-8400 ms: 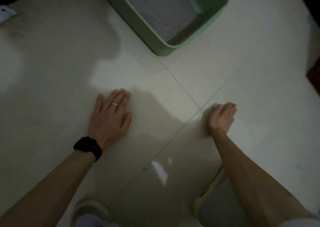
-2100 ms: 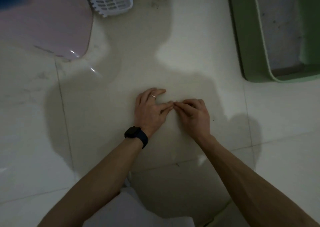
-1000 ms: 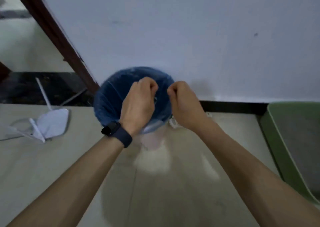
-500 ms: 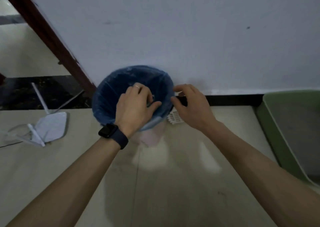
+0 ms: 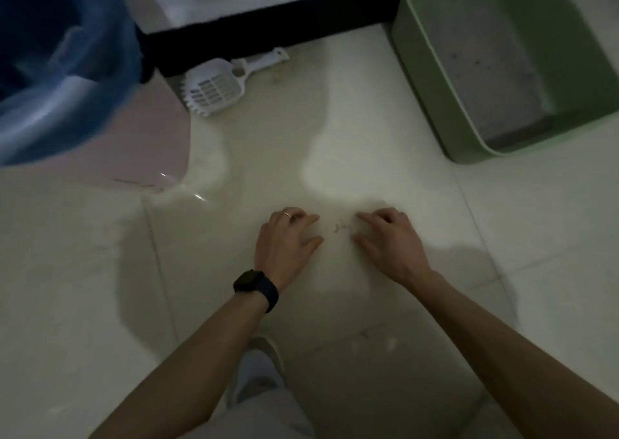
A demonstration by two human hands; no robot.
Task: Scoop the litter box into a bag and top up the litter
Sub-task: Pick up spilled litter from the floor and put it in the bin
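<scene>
A green litter box [image 5: 432,60] with grey litter inside stands at the upper right on the pale tiled floor. A white slotted scoop [image 5: 221,87] lies near the black skirting. At the upper left is a pink bin [image 5: 157,137] lined with a blue bag [image 5: 63,67]. My left hand [image 5: 284,244] and my right hand [image 5: 388,241] rest on the floor in the middle, a short gap apart, fingers loosely bent. A few small crumbs of litter [image 5: 338,227] lie between them. Neither hand holds anything that I can see.
A black skirting strip [image 5: 268,23] runs along the white wall at the top. My knee in light trousers [image 5: 261,395] is at the bottom centre. Tile joints cross the floor.
Half a second ago both hands were up at the rim of the blue bag. Now they are down on the floor by the crumbs, and my view has tipped downward.
</scene>
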